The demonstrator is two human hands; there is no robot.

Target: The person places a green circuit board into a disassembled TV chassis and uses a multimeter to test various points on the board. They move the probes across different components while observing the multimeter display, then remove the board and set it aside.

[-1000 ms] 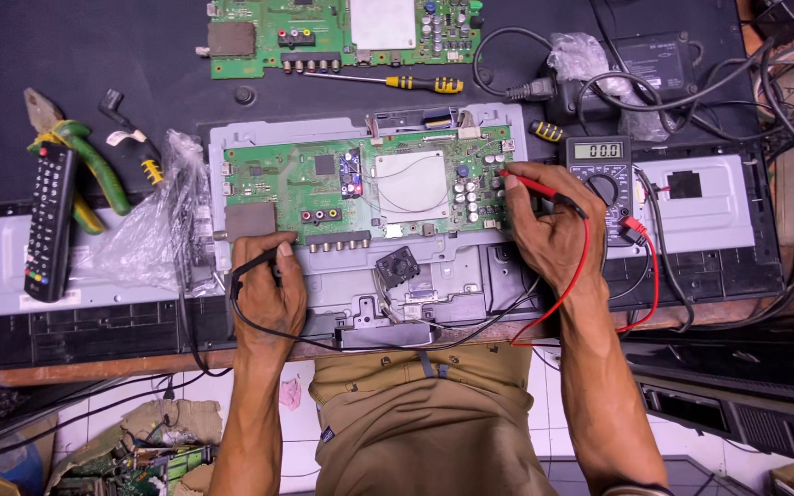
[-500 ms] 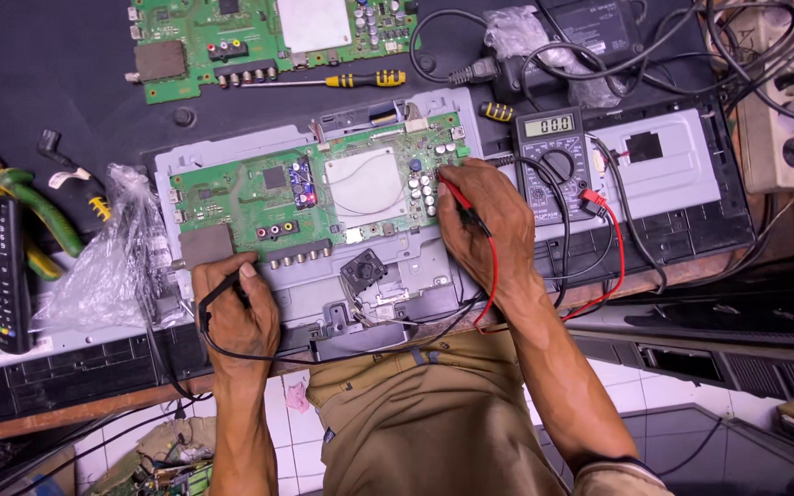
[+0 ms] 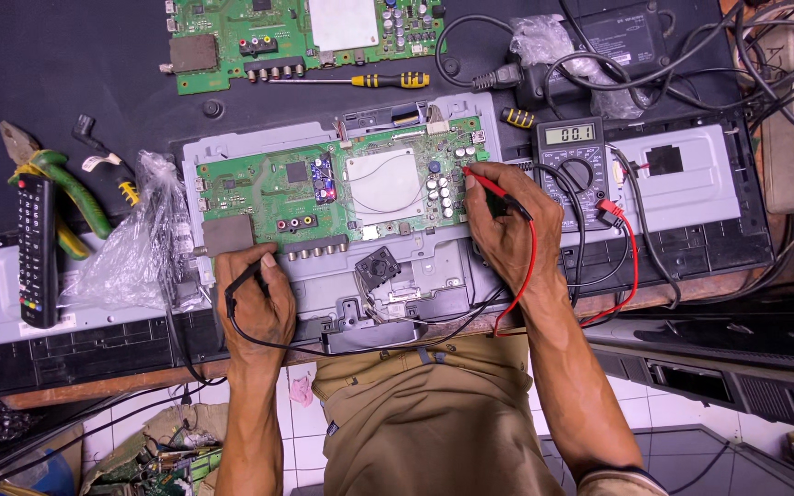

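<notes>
under the fingers of the right hand point(image 3: 507, 225) a red probe point(image 3: 493, 188) was pinched, its tip set on the right edge of the green board point(image 3: 268, 188), just beside a cluster of capacitors point(image 3: 441, 191). a red lead point(image 3: 527, 276) was looped back past the wrist. the left hand point(image 3: 255, 298) was closed around a black probe point(image 3: 243, 278), the tip pressed near a metal box point(image 3: 228, 234) at the board's lower left corner. just right of the right-hand fingers a multimeter point(image 3: 570, 161) was laid. left of the left-hand fingers a plastic bag point(image 3: 135, 239) and a remote point(image 3: 37, 248) were seen.
</notes>
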